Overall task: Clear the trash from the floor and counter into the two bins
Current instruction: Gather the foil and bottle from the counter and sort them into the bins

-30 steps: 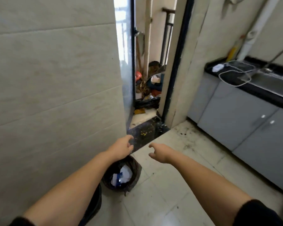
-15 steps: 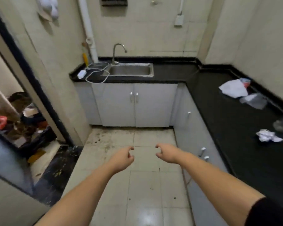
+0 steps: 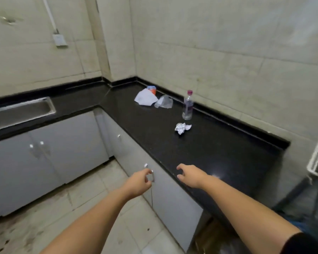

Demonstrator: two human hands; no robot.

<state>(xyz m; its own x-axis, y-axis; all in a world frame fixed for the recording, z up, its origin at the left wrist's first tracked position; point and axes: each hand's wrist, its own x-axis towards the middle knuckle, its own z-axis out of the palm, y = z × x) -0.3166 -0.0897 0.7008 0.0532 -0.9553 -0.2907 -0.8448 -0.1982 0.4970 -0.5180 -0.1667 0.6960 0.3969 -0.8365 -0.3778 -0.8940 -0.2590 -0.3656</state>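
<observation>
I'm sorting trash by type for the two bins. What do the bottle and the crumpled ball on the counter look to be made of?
The bottle looks like clear glossy plastic: see-through, with a pink cap. The crumpled ball looks like white paper, possibly foil: matte creases, slightly silvery. Both sit on the counter, polished black stone by its speckled shine.

Four pieces of trash beside the sink (image 3: 22,110): one plastic bottle (image 3: 188,105), one crumpled paper ball (image 3: 182,127), one white sheet (image 3: 145,97), one clear wrapper (image 3: 164,102).
</observation>
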